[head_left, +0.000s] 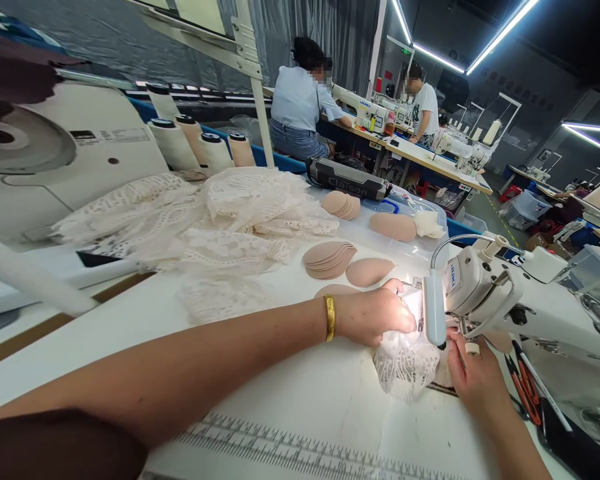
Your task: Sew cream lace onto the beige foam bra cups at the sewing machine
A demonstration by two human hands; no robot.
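My left hand, with a gold bracelet at the wrist, is closed on white lace fabric beside the needle area of a sewing machine. The lace hangs in folds below my fingers, lit by the machine's lamp. On the other side of the lamp, my right hand lies low by the machine's presser area. Its fingertips are partly hidden behind the machine head, so their grip does not show. Beige oval pads lie stacked just beyond my left hand, with a single pad beside them.
A heap of cream lace covers the table's far left, before several thread cones. A printed ruler runs along the near edge. Orange-handled scissors lie right of my right hand. Two people work at machines behind.
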